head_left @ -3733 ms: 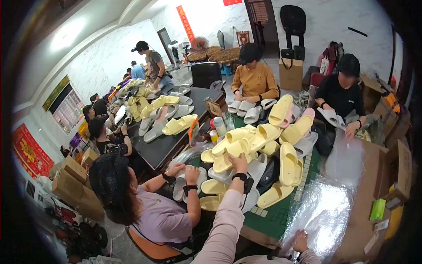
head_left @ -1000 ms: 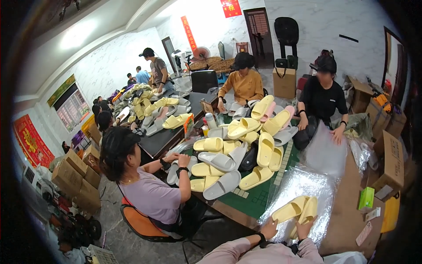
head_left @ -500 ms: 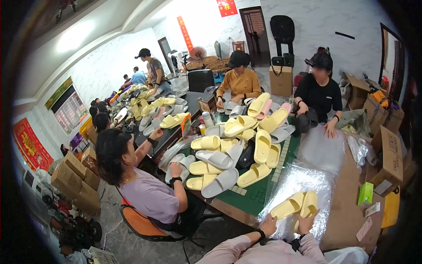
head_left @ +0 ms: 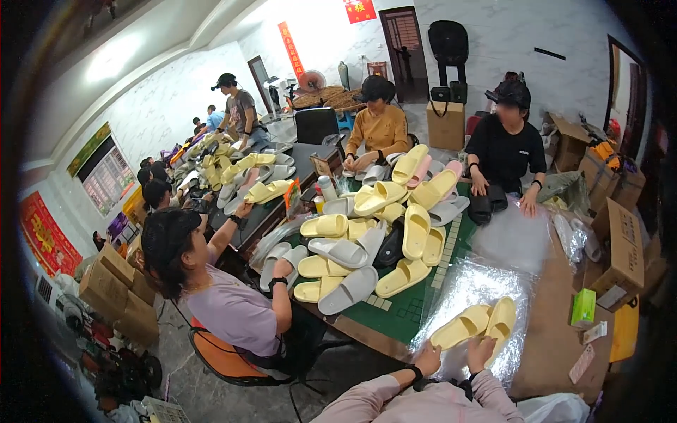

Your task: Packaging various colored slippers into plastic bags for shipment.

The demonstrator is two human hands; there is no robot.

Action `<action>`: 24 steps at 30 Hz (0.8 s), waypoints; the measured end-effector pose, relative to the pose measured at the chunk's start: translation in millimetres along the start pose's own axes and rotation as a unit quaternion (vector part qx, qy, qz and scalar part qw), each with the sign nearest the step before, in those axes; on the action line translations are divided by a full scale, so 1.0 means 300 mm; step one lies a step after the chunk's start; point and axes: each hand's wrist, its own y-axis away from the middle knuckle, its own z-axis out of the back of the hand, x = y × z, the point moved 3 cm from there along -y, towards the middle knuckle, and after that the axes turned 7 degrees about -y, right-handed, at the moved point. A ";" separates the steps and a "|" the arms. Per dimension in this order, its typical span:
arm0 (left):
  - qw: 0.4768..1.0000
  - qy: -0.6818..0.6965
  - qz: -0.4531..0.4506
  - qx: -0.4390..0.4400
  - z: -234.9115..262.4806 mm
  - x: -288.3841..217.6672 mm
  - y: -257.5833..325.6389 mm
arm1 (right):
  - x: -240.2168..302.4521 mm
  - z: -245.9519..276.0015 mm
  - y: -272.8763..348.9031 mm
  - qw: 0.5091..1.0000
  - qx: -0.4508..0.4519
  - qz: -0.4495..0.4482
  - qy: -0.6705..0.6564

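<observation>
left hand (head_left: 428, 358) and right hand (head_left: 482, 348), fingers clamped on the heels of a yellow slipper pair (head_left: 478, 323), hold it on a clear plastic bag (head_left: 471, 285) on the counter (head_left: 546, 352); not yet bagged, with the slipper pile (head_left: 381, 240) beyond the fingers unpacked.

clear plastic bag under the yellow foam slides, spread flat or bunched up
Spread flat: the clear plastic bag lies open across the table beneath the pair of yellow foam slides.

A small green box (head_left: 582, 308) stands right of clear plastic bags (head_left: 474, 285); brown cartons (head_left: 624, 243) beyond.
</observation>
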 end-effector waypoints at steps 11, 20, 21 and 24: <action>0.997 0.070 0.000 0.035 0.017 0.005 0.017 | 0.183 0.025 -0.023 0.997 0.058 0.051 0.029; 0.994 0.018 -0.076 0.074 -0.016 0.014 0.025 | 0.165 0.024 -0.053 0.985 0.098 0.105 0.098; 0.994 0.018 -0.076 0.074 -0.022 0.018 0.025 | 0.149 0.019 -0.052 0.985 0.098 0.106 0.098; 0.993 0.048 -0.075 0.080 -0.031 0.020 0.028 | 0.122 0.006 -0.047 0.982 0.102 0.114 0.109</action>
